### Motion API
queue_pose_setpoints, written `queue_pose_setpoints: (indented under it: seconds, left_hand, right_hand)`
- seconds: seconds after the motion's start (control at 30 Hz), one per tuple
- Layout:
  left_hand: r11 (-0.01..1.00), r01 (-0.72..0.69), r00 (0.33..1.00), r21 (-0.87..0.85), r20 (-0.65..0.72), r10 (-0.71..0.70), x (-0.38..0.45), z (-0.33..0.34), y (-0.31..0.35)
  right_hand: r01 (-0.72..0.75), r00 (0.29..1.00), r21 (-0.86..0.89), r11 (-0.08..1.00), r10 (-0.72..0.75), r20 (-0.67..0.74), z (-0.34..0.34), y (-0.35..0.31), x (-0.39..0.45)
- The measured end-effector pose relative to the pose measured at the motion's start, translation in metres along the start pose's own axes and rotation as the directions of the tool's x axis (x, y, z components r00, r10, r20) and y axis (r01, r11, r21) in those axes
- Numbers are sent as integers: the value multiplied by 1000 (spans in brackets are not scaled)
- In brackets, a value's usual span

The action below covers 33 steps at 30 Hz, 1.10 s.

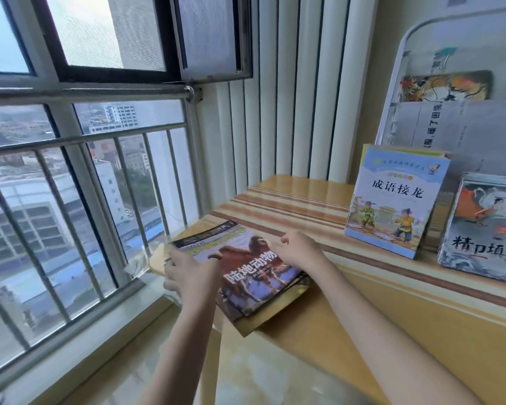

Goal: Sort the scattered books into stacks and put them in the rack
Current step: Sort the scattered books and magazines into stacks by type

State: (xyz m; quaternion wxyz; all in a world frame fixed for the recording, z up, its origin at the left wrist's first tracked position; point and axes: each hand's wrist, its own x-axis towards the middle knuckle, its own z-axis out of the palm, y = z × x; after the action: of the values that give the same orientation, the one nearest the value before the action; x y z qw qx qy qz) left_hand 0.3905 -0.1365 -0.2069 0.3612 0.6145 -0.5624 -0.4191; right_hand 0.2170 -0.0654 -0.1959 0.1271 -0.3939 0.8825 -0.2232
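Note:
A stack of books topped by an animal book (254, 276) with an orangutan cover lies flat at the table's left end. My left hand (192, 274) grips the stack's left edge. My right hand (297, 248) rests on its far right edge, fingers curled onto the cover. A blue idiom book stack (392, 200) stands upright against the white rack (403, 54) at the right. Beside it stands a grey myth picture book stack (485, 226). More books (447, 86) sit in the rack's upper pockets.
The table (392, 302) has a glossy yellow and brown striped top; its left corner overhangs beside the window railing (79, 182). White vertical blinds (289, 89) hang behind the table. Tiled floor (146, 366) lies below between window and table.

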Motion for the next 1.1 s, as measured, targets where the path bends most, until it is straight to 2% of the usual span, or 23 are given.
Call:
queue_pose_setpoints:
  seconds: [0.1,0.17,0.27,0.43,0.63,0.73,0.87,1.1]
  left_hand:
    - [977,77,993,-199,100,-58,10,2,-5]
    - [964,143,985,-223,123,-117,14,0,-3]
    - [943,224,973,-246,112,-202,18,-5,4]
    - [921,285,956,-264,141,-256,36,-9,3]
    - [835,338,923,-435,325,-205,61,-22,7]
    - [866,306,925,-394,339,-173,67,-24,0]
    - [940,282,930,-191,293,-220,79,-33,-15]
    - [943,321,857,-86,449,-251,75,-68,-13]
  right_hand:
    - [0,996,-84,996,7,93,9,-11,2]
    - [-8,996,-108,994,17,83,12,-15,3]
    - [-37,998,-13,999,37,60,9,-15,-1]
    - [-76,995,116,990,67,79,8,-11,-5]
    - [-61,995,179,982,44,94,10,-7,-9]
    - [-39,995,244,969,16,94,14,-7,-14]
    - [12,994,293,956,-43,99,20,-17,-18]
    - [38,988,367,929,-91,128,39,-38,-18]
